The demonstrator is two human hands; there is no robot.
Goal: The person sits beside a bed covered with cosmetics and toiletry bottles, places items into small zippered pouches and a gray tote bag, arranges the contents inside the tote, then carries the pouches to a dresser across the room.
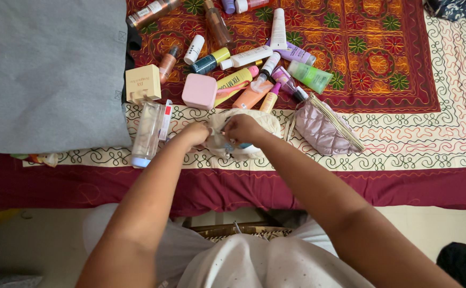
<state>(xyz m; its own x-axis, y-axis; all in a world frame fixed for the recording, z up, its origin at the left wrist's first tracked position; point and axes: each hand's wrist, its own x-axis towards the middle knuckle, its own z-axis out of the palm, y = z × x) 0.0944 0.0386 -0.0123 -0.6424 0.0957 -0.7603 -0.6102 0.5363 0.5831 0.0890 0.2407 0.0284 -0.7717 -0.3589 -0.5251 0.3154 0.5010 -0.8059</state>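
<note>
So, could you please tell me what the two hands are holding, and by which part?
Both the left hand and right hand grip the cream fabric pouch at its near top edge.

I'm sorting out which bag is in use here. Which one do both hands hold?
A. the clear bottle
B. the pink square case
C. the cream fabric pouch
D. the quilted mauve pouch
C: the left hand and right hand both grip the cream fabric pouch at the bed's edge, while the quilted mauve pouch lies untouched to its right.
</note>
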